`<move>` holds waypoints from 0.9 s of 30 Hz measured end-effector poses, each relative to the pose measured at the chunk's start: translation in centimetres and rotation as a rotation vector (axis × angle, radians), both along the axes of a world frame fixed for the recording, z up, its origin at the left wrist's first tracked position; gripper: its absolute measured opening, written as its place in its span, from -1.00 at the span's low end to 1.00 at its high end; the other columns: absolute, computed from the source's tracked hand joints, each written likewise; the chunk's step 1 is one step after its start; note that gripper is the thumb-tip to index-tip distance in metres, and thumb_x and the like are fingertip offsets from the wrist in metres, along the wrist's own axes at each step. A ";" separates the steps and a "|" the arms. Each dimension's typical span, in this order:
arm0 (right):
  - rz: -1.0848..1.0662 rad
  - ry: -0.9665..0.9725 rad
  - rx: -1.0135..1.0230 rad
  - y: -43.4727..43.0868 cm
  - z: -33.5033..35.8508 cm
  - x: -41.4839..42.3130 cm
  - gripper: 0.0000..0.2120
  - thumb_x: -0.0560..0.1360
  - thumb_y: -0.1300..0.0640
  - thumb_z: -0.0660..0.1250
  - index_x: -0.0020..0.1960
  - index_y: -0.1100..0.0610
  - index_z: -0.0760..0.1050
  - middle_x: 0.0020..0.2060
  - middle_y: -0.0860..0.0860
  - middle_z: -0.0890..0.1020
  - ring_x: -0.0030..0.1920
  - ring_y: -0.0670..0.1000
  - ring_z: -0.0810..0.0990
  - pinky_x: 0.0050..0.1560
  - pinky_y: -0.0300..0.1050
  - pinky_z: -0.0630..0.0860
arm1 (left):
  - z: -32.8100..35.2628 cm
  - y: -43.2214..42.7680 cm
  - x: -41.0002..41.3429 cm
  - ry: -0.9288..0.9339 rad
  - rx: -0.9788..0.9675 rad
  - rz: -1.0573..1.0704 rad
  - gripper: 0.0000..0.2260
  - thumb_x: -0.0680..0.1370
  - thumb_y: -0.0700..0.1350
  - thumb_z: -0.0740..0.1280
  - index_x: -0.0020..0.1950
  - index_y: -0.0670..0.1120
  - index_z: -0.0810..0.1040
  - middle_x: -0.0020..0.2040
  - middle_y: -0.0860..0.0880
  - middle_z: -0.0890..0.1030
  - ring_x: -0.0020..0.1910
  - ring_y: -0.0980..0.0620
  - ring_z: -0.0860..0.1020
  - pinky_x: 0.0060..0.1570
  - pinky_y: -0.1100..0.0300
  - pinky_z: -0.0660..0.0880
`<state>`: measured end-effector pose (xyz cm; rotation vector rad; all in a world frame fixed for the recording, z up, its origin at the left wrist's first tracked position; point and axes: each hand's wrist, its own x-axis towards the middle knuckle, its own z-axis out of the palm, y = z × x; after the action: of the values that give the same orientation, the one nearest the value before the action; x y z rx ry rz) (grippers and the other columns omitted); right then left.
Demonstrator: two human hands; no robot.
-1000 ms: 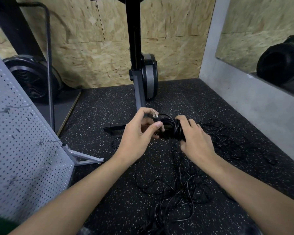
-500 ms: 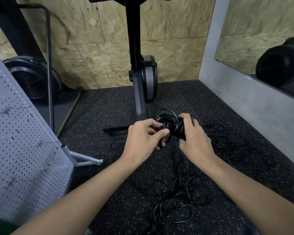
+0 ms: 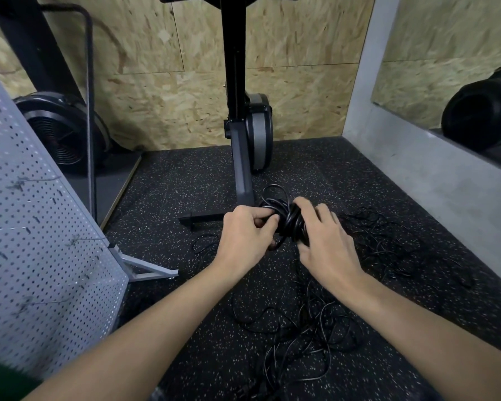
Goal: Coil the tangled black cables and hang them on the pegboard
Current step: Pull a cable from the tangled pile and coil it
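Speckled rubber floor [image 3: 185, 183]; left hand [image 3: 243, 238], right hand [image 3: 324, 241] fingers grasping round black cable coil [image 3: 291, 222]; loose tangled cables [image 3: 310, 328] below

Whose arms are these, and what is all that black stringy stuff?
The camera sits on a person's head, so you see their own two arms reaching out. The left hand and right hand both grip a coiled bundle of black cable. More tangled black cables lie loose on the speckled rubber floor. The white pegboard on the left is where coils get hung. A black exercise machine stands at the back by the wooden wall.
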<state>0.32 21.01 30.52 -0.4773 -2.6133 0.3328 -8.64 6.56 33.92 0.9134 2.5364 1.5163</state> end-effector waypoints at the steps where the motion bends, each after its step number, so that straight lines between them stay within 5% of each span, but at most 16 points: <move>1: 0.002 -0.012 0.016 -0.3 -0.2 -0.1 -0.19 0.48 0.19 0.50 0.57 -0.08 0.14 0.21 0.01 0.41 0.21 0.08 0.46 0.00 0.05 0.55 | -0.1 0.0 -0.1 -0.015 0.003 0.019 -0.84 0.64 -0.11 0.39 -0.02 0.01 0.78 -0.41 0.03 0.68 -0.50 0.21 0.59 -0.35 0.26 0.58; 9: 0.003 -0.043 0.055 -1.6 -0.9 -0.7 -0.18 0.49 0.19 0.48 0.60 -0.03 0.11 0.24 0.04 0.43 0.21 0.11 0.47 0.01 0.05 0.59 | -0.2 -0.7 -0.1 0.056 0.034 0.045 -0.84 0.61 -0.17 0.42 -0.08 -0.03 0.79 -0.42 0.16 0.64 -0.41 0.18 0.59 -0.32 0.29 0.54; 13: 0.008 -0.068 0.033 -0.9 -0.9 -0.4 -0.21 0.51 0.20 0.45 0.60 -0.03 0.10 0.24 0.03 0.43 0.22 0.10 0.48 0.02 0.05 0.58 | 0.1 -0.6 -0.3 0.022 -0.238 -0.112 -0.83 0.65 -0.13 0.30 -0.07 -0.11 0.64 -0.16 0.01 0.67 -0.25 0.09 0.54 -0.18 0.11 0.46; 16: 0.009 -0.070 0.017 -0.3 -1.0 0.0 -0.21 0.50 0.19 0.47 0.57 -0.05 0.12 0.21 -0.01 0.43 0.20 0.08 0.48 -0.01 0.03 0.57 | 0.0 -1.0 -0.9 -0.007 -0.305 -0.202 -0.81 0.70 -0.13 0.25 0.16 -0.10 0.65 0.10 -0.03 0.66 0.05 0.05 0.58 0.10 0.10 0.49; 20: 0.049 -0.070 0.008 -0.4 -0.9 0.2 -0.21 0.49 0.17 0.48 0.56 -0.07 0.12 0.21 -0.04 0.43 0.23 0.05 0.47 -0.05 0.00 0.55 | 0.0 -1.3 -0.8 0.042 -0.173 -0.093 -0.84 0.64 -0.22 0.37 -0.02 -0.14 0.76 -0.17 0.00 0.74 -0.32 0.27 0.63 -0.23 0.34 0.52; 24: 0.065 -0.053 0.015 -0.8 -0.5 0.1 -0.22 0.49 0.19 0.48 0.56 -0.07 0.15 0.28 -0.05 0.42 0.27 0.03 0.45 -0.03 0.02 0.59 | 0.4 -1.3 -1.0 -0.020 -0.072 -0.003 -0.90 0.58 -0.25 0.46 -0.06 -0.15 0.78 -0.27 0.00 0.74 -0.41 0.09 0.68 -0.31 0.22 0.64; 27: 0.064 -0.037 -0.035 -1.1 -0.3 -0.3 -0.25 0.50 0.20 0.45 0.56 -0.08 0.17 0.28 -0.09 0.46 0.27 0.00 0.43 0.00 0.02 0.53 | 0.1 -1.1 -1.2 0.108 -0.156 0.012 -0.81 0.58 -0.24 0.40 -0.18 -0.11 0.75 -0.35 -0.02 0.68 -0.44 -0.05 0.58 -0.36 0.07 0.57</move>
<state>0.01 19.88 30.22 -0.4154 -2.6672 0.3947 -9.80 5.42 34.01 0.9846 2.6930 1.2833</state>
